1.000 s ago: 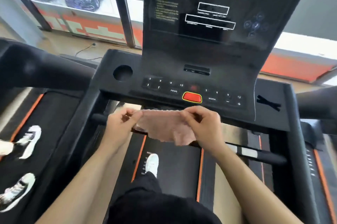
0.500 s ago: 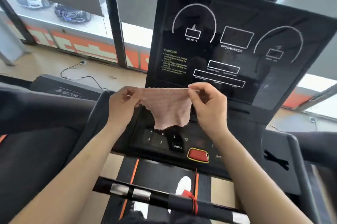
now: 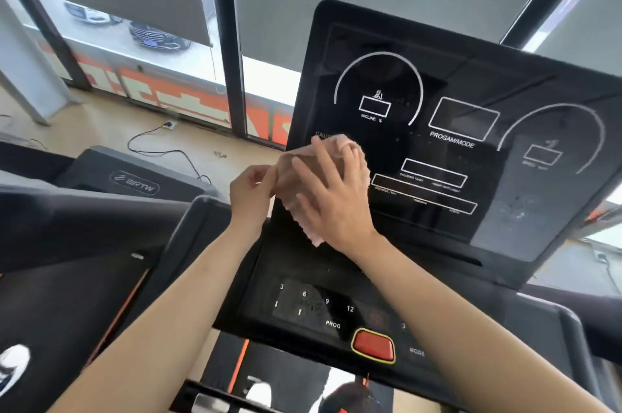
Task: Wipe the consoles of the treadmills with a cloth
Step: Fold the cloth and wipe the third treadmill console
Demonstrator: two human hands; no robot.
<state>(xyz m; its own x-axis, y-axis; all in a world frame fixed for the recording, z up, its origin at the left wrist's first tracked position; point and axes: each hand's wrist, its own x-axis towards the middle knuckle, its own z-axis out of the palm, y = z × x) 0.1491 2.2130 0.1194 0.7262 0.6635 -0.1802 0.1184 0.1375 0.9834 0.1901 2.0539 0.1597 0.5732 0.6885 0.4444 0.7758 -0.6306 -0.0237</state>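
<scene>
Pressing in now, our right hand (image 3: 328,190) lies flat on the pink cloth (image 3: 309,232), fingers straight and spread, pinning it against the lower left corner of the treadmill's black console screen (image 3: 471,150), right over the yellow caution text. Our left hand (image 3: 250,190) sits just beside it, thumb and fingertips pinching the cloth's left edge. The cloth is bunched under the palm, and its long axis runs steeply up the glass: the top bulges out past our fingertips, and a ragged corner hangs below the heel of the hand, pointing down toward the keypad (image 3: 313,305). The screen itself tilts back away from us, with its long side running left to right. Half a second ago we had that cloth stretched wide in the air between both hands, its top edge level and clear of the glass. Now it's gathered up and on the surface, the hands close together. The red button (image 3: 373,345) sits low on the panel, well below the cloth. Off to our left, another treadmill (image 3: 134,180) stands in front of the window.
</scene>
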